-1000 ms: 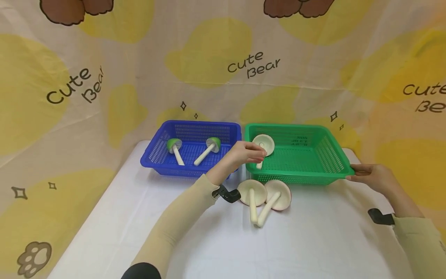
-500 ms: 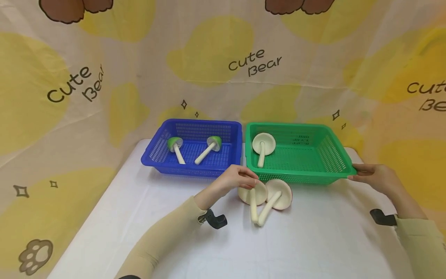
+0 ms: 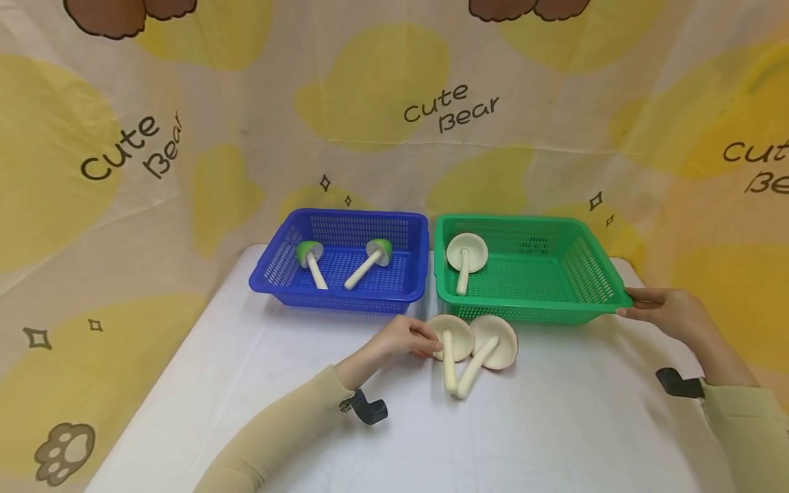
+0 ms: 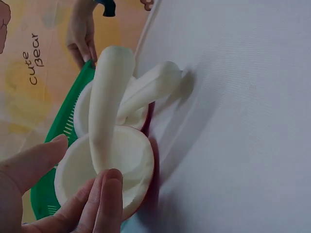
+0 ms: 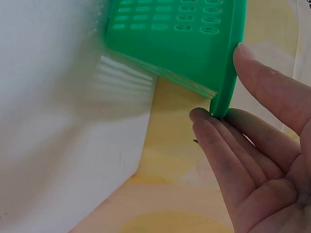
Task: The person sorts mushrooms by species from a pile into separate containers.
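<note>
Head view: left hand [image 3: 403, 337] at the left side of the left loose mushroom [image 3: 448, 356], fingertips by the stem; right loose mushroom [image 3: 493, 346] just beside it, both gill side up on the white tabletop [image 3: 524, 438], in front of the green basket [image 3: 530, 311]; 1 pale mushroom [image 3: 465, 263] lies in that basket, at its left end; blue basket [image 3: 345, 298] to the left holds 2 green-capped pieces, a left green-capped mushroom [image 3: 311, 257] and a right green-capped mushroom [image 3: 377, 255]; right hand [image 3: 668, 313] at the green basket's front right corner; step in hand reads as reaching for the left loose mushroom; next move likely calls for closing thumb and fingers on the stem, then lifting without dragging the neighbour; backdrop cloth [image 3: 370, 82] prints "Cute Bear" 3 times, the rightmost cut off by the frame edge; no brand or label legible on baskets or mushrooms. Left wrist view: thumb and fingers spread apart, not gripping; fingertips overlap the stem's base, actual contact can't be told; red shows along the cap edges; "Cute Bear" readable sideways on the cloth. Right wrist view: right hand pinches the green basket's rim, thumb on the outer side, fingers underneath; dark print fragment at the top right corner, unreadable.
</note>
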The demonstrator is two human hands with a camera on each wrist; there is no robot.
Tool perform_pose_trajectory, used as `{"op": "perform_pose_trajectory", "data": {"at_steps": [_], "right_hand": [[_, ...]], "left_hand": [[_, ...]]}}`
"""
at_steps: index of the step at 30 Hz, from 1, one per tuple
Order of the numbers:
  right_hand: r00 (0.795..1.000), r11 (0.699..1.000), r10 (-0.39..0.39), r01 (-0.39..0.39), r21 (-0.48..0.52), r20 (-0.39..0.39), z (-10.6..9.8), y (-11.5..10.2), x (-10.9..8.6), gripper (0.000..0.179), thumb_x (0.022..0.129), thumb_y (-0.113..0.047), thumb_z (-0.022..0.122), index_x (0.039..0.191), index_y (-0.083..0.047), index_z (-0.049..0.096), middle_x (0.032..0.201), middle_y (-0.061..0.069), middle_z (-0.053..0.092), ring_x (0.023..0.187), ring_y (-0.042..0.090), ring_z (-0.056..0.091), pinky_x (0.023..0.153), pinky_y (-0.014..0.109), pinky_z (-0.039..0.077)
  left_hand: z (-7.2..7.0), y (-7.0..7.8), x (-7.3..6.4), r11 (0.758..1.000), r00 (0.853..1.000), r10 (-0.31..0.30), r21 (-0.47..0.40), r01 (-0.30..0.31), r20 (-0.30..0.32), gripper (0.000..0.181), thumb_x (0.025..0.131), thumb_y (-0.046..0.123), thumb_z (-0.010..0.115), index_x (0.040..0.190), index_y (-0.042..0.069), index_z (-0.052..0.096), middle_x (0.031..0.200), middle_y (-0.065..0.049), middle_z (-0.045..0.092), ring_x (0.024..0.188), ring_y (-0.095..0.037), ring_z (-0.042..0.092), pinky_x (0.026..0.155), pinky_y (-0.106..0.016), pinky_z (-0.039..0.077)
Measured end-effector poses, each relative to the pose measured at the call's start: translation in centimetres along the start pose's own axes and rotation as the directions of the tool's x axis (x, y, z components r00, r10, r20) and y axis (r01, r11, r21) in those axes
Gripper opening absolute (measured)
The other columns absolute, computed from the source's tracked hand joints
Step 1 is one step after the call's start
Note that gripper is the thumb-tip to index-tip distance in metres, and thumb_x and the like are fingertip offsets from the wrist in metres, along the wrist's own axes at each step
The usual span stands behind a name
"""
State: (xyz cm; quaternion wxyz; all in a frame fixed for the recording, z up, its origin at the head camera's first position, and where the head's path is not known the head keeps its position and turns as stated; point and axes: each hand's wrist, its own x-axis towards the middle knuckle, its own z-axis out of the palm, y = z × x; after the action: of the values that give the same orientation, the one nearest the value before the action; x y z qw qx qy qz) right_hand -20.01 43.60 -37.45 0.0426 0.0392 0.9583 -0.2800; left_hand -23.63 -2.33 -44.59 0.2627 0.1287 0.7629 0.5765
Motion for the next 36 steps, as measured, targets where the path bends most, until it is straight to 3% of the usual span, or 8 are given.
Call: {"op": "perform_pose_trajectory", "data": {"at_steps": [4,11,20,28,36], "right_hand": [[1.0,1.0,0.0,0.0,0.0,-0.008,0.0,-0.1,0.0,0.078,0.084,-0.049,0.067,0.136,0.004,0.046,0.113,0.025,0.065,0.122,0.058,0.035,0.084,0.065,0.041],[1.0,1.0,0.005,-0.005,0.002,0.0,0.0,-0.3,-0.1,0.078,0.084,-0.05,0.067,0.136,0.004,0.045,0.115,0.026,0.063,0.122,0.057,0.035,0.085,0.065,0.04],[1.0,1.0,0.002,-0.002,0.012,0.006,0.0,-0.2,0.0,0.078,0.084,-0.049,0.067,0.136,0.005,0.045,0.115,0.027,0.063,0.122,0.058,0.034,0.085,0.067,0.039],[1.0,1.0,0.002,-0.002,0.013,-0.001,0.0,-0.2,0.1,0.078,0.083,-0.048,0.068,0.136,0.005,0.046,0.114,0.026,0.064,0.122,0.057,0.035,0.085,0.066,0.04],[1.0,1.0,0.005,-0.005,0.005,-0.002,0.0,-0.1,0.2,0.078,0.083,-0.05,0.067,0.136,0.004,0.046,0.113,0.026,0.064,0.121,0.057,0.036,0.085,0.065,0.04]], "left_hand": [[0.6,-0.6,0.1,1.0,1.0,-0.015,0.011,0.015,0.023,0.023,0.078,0.016,0.077,0.092,-0.002,0.073,0.082,-0.014,0.073,0.075,-0.023,0.071,0.074,-0.038,0.061],[1.7,-1.3,0.3,0.998,0.998,-0.069,0.006,0.069,0.001,0.023,0.078,0.02,0.078,0.089,0.0,0.074,0.08,-0.015,0.073,0.071,-0.02,0.071,0.067,-0.032,0.061],[2.8,-1.7,0.5,0.991,0.995,-0.097,-0.101,0.093,-0.037,0.019,0.076,0.01,0.077,0.09,-0.003,0.071,0.067,-0.004,0.068,0.058,-0.012,0.067,0.063,-0.029,0.061],[2.8,-1.9,0.7,0.984,0.991,-0.124,-0.134,0.117,-0.044,0.019,0.075,0.008,0.077,0.089,-0.002,0.069,0.068,-0.003,0.067,0.057,-0.012,0.066,0.063,-0.03,0.061],[2.6,-1.5,0.3,0.987,0.994,-0.097,-0.13,0.09,-0.048,0.021,0.075,0.006,0.078,0.092,-0.002,0.069,0.073,-0.003,0.068,0.062,-0.013,0.066,0.067,-0.032,0.061]]}}
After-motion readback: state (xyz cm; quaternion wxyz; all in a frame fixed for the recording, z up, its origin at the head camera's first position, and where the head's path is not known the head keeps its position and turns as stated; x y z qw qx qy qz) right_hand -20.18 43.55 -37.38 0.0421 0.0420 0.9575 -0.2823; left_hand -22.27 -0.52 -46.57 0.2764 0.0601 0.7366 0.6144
